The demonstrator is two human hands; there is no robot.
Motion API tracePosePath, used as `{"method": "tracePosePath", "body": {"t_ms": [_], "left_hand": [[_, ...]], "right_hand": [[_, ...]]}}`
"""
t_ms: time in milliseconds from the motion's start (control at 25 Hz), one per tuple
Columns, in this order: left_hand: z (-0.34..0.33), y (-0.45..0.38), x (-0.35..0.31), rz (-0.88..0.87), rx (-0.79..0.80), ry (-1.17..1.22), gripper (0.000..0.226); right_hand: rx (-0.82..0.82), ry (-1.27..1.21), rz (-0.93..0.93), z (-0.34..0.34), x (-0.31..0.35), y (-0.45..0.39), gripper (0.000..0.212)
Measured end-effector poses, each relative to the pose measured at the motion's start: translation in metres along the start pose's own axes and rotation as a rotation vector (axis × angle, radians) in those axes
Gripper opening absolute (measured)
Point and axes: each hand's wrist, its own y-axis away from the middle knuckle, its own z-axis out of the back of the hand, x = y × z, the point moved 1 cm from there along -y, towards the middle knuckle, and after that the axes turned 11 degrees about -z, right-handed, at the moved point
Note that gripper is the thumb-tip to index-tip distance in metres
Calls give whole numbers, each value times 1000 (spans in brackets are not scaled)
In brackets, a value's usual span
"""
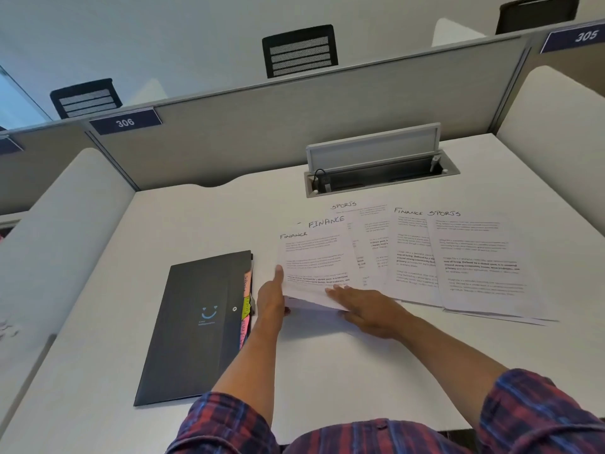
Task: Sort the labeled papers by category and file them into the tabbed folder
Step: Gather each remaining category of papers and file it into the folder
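Bright, even light; soft shadows (wide-angle bending at edges).

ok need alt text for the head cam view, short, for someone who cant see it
Both hands lift the near edge of a FINANCE sheet, left hand at its side, right hand flat on it. More FINANCE and SPORTS sheets fan out to the right; a closed black tabbed folder lies left on the white desk.

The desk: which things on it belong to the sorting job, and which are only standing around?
Belong to the job:
- papers labeled FINANCE and SPORTS
- black tabbed folder
- left hand and right hand, both on the near FINANCE sheets

Only standing around:
- open cable box in the desk
- desk number signs
- chairs behind the partition
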Motion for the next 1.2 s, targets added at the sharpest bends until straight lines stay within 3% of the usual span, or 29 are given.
{"method": "tracePosePath", "body": {"t_ms": [120,320,400,560,640,760,960,1120,1200], "left_hand": [[2,-6,5,-84,85,-116,5],[6,-4,11,-142,93,-191,15],[5,-6,14,-131,91,-203,15],[4,-7,22,-145,99,-262,22],[6,-6,23,-154,104,-266,18],[9,-6,21,-151,148,-236,15],[10,-5,17,-102,268,-236,24],[9,-10,20,-83,219,-242,11],[6,-10,25,-139,232,-240,25]], "right_hand": [[31,-80,-40,9,-7,5,68],[-373,-114,-315,32,-35,10,72],[-457,-41,-408,36,-51,15,76],[-373,190,-613,35,-71,23,96],[-350,264,-642,31,-73,24,88],[-360,385,-595,28,-71,22,68],[-311,401,-536,32,-74,23,82],[-262,494,-480,32,-73,18,75],[-229,474,-471,35,-76,18,78]]}}
